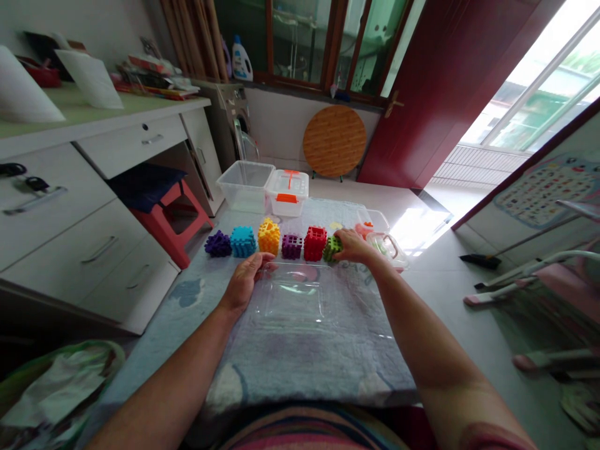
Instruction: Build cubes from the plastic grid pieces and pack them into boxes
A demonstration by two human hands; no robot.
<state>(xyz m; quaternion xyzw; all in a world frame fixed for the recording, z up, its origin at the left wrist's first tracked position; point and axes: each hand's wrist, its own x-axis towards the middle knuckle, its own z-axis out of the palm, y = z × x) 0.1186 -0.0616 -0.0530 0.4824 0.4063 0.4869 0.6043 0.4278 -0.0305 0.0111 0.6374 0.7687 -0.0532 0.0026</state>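
A row of toy cubes built from interlocking pieces runs across the cloth-covered table: a dark purple cube [218,244], a blue cube [243,241], a yellow cube [269,237], a smaller purple cube [292,247], a red cube [315,242] and a green cube [332,249]. My right hand [355,246] closes its fingers on the green cube at the row's right end. In front of the row lies a clear plastic box or lid [295,300]. My left hand [244,279] grips its far left corner, thumb and fingers close together below the yellow cube.
Behind the cubes stand an open clear bin [246,184] and a lidded clear box [289,194] with orange latches. Smaller clear containers [387,247] sit right of my right hand. A red stool [162,212] and white drawers [94,250] flank the table's left; a pink-and-white chair [557,287] is far right.
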